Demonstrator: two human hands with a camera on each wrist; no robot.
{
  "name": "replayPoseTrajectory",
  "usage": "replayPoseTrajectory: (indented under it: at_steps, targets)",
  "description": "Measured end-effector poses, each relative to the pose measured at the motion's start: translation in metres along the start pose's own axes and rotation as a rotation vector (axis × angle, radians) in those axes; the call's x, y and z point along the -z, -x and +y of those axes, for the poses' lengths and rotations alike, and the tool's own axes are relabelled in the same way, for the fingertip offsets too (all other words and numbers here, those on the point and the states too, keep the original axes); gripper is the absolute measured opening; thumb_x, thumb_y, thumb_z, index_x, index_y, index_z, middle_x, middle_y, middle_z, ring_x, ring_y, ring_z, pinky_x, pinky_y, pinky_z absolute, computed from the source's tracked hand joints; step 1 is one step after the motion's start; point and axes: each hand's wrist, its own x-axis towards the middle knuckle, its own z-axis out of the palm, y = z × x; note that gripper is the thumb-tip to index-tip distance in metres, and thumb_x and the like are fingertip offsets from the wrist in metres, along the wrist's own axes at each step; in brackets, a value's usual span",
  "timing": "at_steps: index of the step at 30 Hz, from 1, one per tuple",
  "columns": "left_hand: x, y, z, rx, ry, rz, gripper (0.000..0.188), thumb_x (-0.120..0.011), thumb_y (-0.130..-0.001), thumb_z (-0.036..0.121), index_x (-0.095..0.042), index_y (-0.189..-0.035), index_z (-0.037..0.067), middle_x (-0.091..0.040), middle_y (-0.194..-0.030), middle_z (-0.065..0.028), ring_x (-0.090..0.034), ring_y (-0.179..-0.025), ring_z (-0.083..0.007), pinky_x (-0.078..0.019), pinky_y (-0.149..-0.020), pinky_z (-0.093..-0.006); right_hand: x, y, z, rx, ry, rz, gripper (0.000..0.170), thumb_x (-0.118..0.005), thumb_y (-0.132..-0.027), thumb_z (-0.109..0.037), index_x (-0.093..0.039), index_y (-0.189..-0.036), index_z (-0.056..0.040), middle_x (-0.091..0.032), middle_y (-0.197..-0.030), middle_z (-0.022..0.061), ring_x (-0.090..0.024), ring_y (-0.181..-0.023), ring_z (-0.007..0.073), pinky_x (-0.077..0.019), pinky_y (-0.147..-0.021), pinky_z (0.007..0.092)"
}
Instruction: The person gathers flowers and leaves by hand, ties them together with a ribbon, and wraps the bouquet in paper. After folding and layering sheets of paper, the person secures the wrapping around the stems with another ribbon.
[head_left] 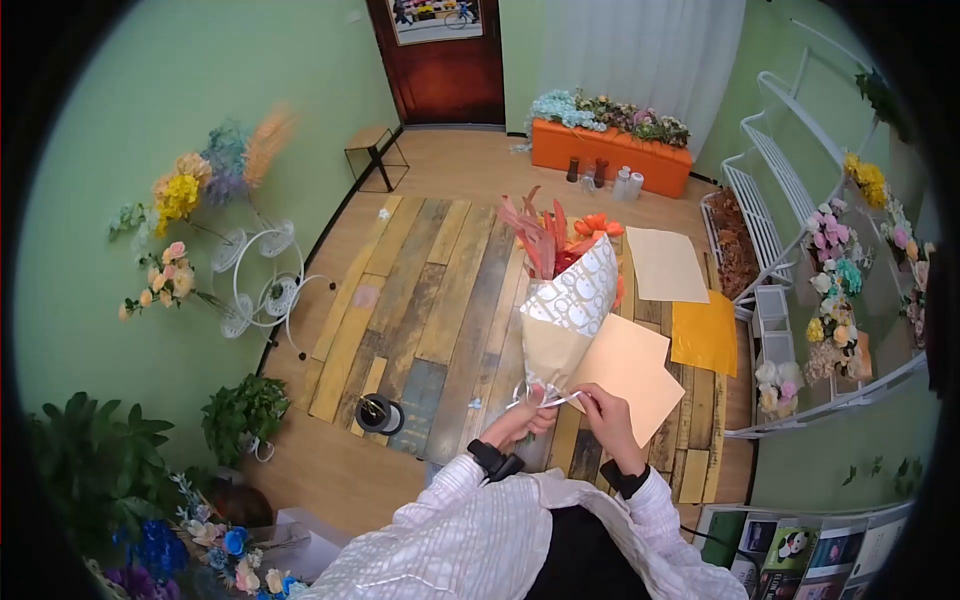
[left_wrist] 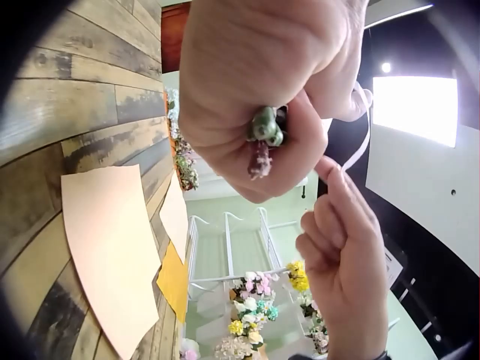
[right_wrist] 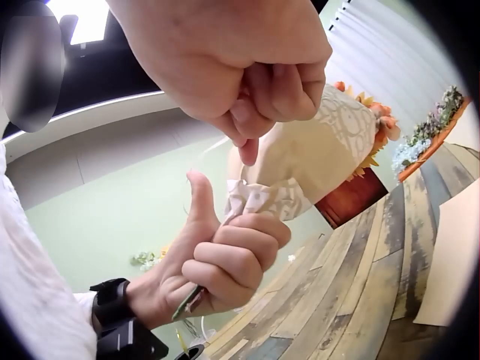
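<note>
A bouquet (head_left: 562,335) stands upright over the table, wrapped in tan and white patterned paper, with reddish leaves (head_left: 537,240) and orange flowers (head_left: 597,224) at its top. My left hand (head_left: 518,420) grips it round the stems, below the gathered paper. The cut stem ends (left_wrist: 264,135) poke out under the curled fingers in the left wrist view. Close on the right, my right hand (head_left: 612,420) pinches a thin white ribbon (head_left: 565,399) between thumb and fingers. That ribbon runs across to the left hand, near its raised thumb (right_wrist: 201,196).
On the wooden table (head_left: 430,300) lie a peach sheet (head_left: 635,375), a cream sheet (head_left: 667,265) and a yellow sheet (head_left: 704,335), right of the bouquet. A dark round container (head_left: 380,413) stands at the near left. White flower racks (head_left: 770,215) line the right wall.
</note>
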Motion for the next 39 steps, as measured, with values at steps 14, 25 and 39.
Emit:
replayPoseTrajectory:
  at_steps: [14, 25, 39]
  targets:
    - [-0.008, -0.015, 0.015, 0.114, -0.174, 0.056, 0.023, -0.051, -0.081, 0.018, -0.039, -0.062, 0.012, -0.028, -0.051, 0.0078, -0.023, -0.039, -0.0009, -0.0144, -0.034, -0.0166, 0.029, -0.002, 0.02, -0.257, -0.314, -0.071, 0.014, -0.05, -0.08, -0.012, -0.057, -0.084, -0.0003, -0.04, -0.053, -0.0053, -0.034, -0.049, 0.0027, -0.0281, -0.044, 0.0181]
    - [-0.042, -0.03, 0.022, 0.16, -0.119, 0.269, 0.024, -0.049, -0.082, 0.028, -0.039, -0.069, 0.01, -0.031, -0.054, 0.0052, -0.025, -0.039, -0.0021, -0.0149, -0.032, -0.0164, 0.044, 0.017, 0.041, -0.262, -0.096, -0.027, 0.014, -0.052, -0.079, -0.012, -0.059, -0.085, -0.002, -0.056, -0.061, 0.0026, -0.045, -0.052, 0.0062, -0.0362, -0.048, 0.0199]
    - [-0.029, -0.057, -0.001, 0.208, -0.207, -0.023, 0.025, -0.044, -0.085, 0.03, -0.037, -0.068, 0.012, -0.026, -0.052, 0.0067, -0.021, -0.039, -0.0027, -0.0128, -0.035, -0.0169, 0.037, -0.053, -0.048, 0.073, -0.063, -0.156, 0.015, -0.051, -0.078, -0.013, -0.057, -0.085, -0.0009, -0.056, -0.06, 0.01, -0.054, -0.051, 0.0166, -0.0419, -0.048, 0.0268]
